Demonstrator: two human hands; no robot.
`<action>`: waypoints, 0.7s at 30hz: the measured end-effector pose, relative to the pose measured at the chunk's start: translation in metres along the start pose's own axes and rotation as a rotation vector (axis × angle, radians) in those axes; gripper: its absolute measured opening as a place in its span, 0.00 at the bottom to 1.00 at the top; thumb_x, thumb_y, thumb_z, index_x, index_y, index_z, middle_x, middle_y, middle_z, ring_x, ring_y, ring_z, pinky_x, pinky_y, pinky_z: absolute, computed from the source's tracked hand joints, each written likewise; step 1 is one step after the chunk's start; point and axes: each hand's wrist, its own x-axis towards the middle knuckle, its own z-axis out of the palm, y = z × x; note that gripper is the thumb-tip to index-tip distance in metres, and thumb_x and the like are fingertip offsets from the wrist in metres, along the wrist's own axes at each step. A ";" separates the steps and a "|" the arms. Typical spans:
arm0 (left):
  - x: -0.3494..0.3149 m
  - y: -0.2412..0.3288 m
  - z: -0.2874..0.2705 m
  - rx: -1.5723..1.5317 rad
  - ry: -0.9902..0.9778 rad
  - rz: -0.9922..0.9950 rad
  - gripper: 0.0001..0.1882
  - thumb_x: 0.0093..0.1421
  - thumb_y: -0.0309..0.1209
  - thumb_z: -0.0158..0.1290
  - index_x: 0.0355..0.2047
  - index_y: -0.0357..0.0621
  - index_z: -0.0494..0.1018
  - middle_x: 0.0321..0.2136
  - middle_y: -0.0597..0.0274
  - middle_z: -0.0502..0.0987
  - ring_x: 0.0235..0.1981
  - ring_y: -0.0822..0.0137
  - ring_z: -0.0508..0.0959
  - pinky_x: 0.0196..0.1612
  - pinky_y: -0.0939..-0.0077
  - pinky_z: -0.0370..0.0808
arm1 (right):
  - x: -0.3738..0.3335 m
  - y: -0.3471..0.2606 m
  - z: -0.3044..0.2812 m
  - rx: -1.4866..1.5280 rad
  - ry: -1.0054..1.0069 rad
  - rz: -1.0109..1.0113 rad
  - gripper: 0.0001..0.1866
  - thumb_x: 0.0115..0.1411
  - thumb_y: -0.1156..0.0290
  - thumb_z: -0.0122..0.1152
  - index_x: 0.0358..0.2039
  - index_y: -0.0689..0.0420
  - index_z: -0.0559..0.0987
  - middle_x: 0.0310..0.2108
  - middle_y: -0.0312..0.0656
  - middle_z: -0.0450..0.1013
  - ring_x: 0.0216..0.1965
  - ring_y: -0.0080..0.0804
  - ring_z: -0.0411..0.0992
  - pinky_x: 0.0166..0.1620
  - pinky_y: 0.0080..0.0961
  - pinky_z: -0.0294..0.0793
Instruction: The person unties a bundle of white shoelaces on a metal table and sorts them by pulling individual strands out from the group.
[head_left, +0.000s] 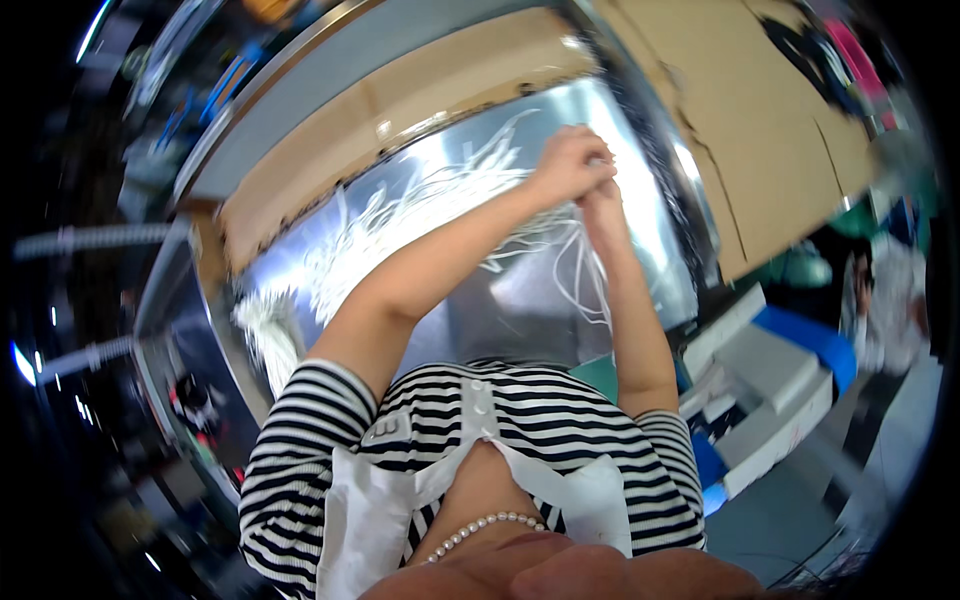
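Observation:
My left hand (568, 163) and my right hand (602, 200) meet above the far right part of a shiny metal worktop (515, 310). The fingers of both are closed and close together. Thin white cables (578, 265) hang in loops below my right hand, seemingly from its grip. What the left fingers pinch is too small and blurred to make out. Many loose white cables (430, 205) lie spread over the worktop, partly behind my left forearm. A thick bundle of white cables (268, 335) rests at the worktop's left edge, by my left sleeve.
A cardboard strip (400, 90) lines the worktop's back edge. Flat cardboard (750, 120) lies to the right, past a dark raised edge. Near my right elbow stands a white and blue box or machine (770, 370). A person (890, 300) is at the far right.

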 end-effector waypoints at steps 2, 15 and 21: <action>-0.018 0.015 -0.016 0.034 0.101 0.040 0.17 0.51 0.38 0.58 0.38 0.43 0.74 0.37 0.54 0.71 0.45 0.53 0.68 0.50 0.63 0.65 | -0.003 -0.010 0.015 0.105 0.030 -0.008 0.13 0.63 0.67 0.50 0.43 0.61 0.73 0.33 0.33 0.71 0.28 0.16 0.65 0.30 0.15 0.62; -0.239 -0.018 -0.097 0.383 0.364 -0.110 0.20 0.56 0.32 0.54 0.49 0.42 0.69 0.49 0.54 0.70 0.53 0.52 0.67 0.57 0.57 0.62 | 0.013 -0.300 -0.175 0.171 0.071 -0.468 0.09 0.61 0.71 0.55 0.34 0.63 0.68 0.24 0.37 0.58 0.27 0.24 0.58 0.29 0.19 0.63; -0.300 -0.110 -0.192 0.409 0.696 -0.572 0.14 0.56 0.29 0.52 0.44 0.46 0.73 0.44 0.57 0.73 0.48 0.54 0.70 0.52 0.62 0.67 | -0.011 -0.304 -0.063 -0.045 -0.221 -0.350 0.10 0.65 0.66 0.50 0.37 0.61 0.69 0.23 0.33 0.55 0.22 0.22 0.53 0.24 0.17 0.56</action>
